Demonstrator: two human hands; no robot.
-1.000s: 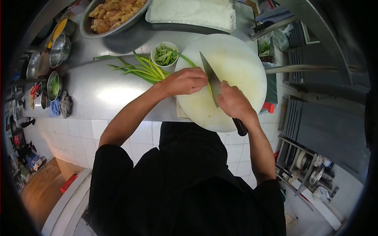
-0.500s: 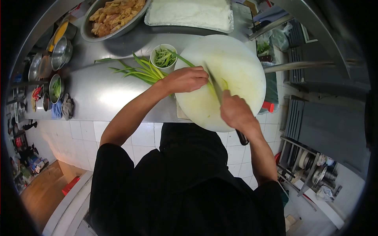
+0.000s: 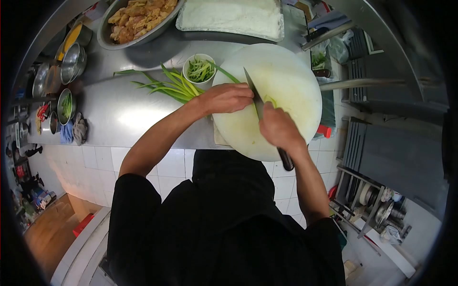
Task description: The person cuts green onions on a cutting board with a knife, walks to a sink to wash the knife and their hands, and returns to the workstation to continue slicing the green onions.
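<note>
My left hand (image 3: 232, 97) is curled over green onions on the round white cutting board (image 3: 291, 81). Long green onion leaves (image 3: 167, 86) stick out to its left over the steel counter. My right hand (image 3: 281, 127) grips a knife (image 3: 254, 88) by its dark handle, with the blade upright against the left fingertips. A few cut green strips (image 3: 270, 101) lie just right of the blade. Beside the board's upper left edge stands a white bowl (image 3: 200, 70) of sliced green onion, and a green stalk (image 3: 224, 71) lies between bowl and knife.
A large metal bowl (image 3: 110, 42) of marinated meat and a tray (image 3: 230, 18) of white powder stand at the back. Several metal bowls (image 3: 74, 62) line the counter's left end, near bunched cloths (image 3: 80, 129). A second dark-handled knife (image 3: 322, 73) lies right of the board.
My right hand and the knife have moved slightly left, bringing the blade closer to my left fingers. The left hand has barely moved.
</note>
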